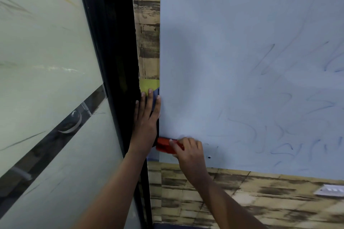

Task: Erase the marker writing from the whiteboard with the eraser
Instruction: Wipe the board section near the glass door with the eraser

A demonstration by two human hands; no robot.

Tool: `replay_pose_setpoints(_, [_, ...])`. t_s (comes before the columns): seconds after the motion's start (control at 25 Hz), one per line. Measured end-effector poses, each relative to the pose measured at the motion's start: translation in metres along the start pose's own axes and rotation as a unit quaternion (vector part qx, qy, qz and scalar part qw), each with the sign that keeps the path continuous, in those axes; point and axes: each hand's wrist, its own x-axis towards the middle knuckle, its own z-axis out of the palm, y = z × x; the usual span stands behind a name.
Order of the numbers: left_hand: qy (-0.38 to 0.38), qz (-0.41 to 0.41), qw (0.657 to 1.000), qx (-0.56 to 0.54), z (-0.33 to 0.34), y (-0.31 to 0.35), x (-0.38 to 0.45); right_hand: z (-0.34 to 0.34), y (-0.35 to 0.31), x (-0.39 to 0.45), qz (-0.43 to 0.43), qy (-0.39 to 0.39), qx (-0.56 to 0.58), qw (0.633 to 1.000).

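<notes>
The whiteboard (242, 24) hangs on the wall and fills the right of the view. Faint blue and grey marker strokes (279, 132) remain across its right half; its left part looks wiped. A red eraser (164, 146) is pressed against the board's bottom left corner, and my right hand (189, 152) is shut on it from the right. My left hand (147, 115) lies flat with fingers spread on the strip beside the board's left edge, over a dark blue patch and just below a yellow-green tape piece (149, 84).
A black door frame (119, 61) and a frosted glass panel (46, 61) stand to the left of the board. Wood-patterned wall (242, 197) runs below the board, with a white switch plate (330, 190) at the right edge.
</notes>
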Motion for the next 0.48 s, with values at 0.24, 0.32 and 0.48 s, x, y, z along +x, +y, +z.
replay_pose_setpoints(0.24, [-0.010,-0.003,1.000,0.015,0.000,-0.001,0.000,0.024,0.012,-0.032,-0.075,-0.065,-0.021,0.995])
replay_pose_setpoints(0.32, [-0.014,-0.006,1.000,0.013,-0.001,0.000,-0.001,0.023,0.019,-0.037,-0.074,-0.082,-0.022,0.994])
replay_pose_setpoints(0.48, [-0.020,-0.013,1.000,0.006,-0.004,0.002,-0.001,0.009,0.033,-0.044,-0.026,-0.059,0.004,0.998])
